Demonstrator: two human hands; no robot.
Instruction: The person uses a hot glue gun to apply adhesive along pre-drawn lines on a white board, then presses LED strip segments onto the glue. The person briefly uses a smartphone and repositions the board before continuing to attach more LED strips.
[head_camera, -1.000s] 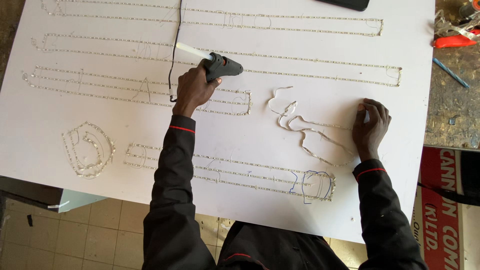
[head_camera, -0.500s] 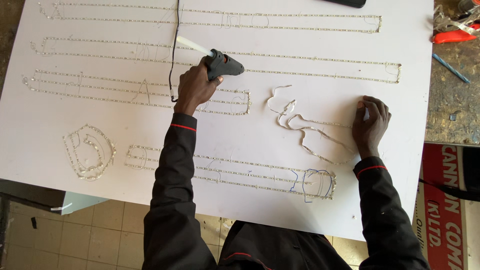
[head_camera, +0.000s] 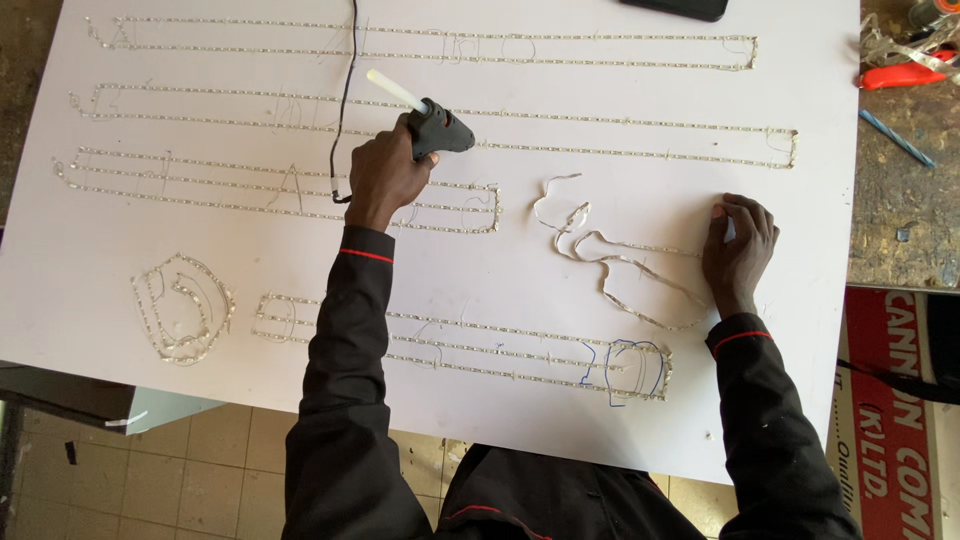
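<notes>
A large white board carries long rows of thin light strip laid in loops. My left hand grips a dark glue gun with a white glue stick at its back; its black cord runs up the board. My right hand presses its fingertips on the end of a loose, curling strip at the board's right side. Both arms wear dark sleeves with a red cuff line.
A rough workbench lies right of the board with an orange-handled tool and a blue pencil-like stick. A dark flat object sits at the board's top edge. Tiled floor shows below left.
Both hands stay almost where they were. The glue gun and the loose strip have not visibly shifted; only the view moved slightly.
</notes>
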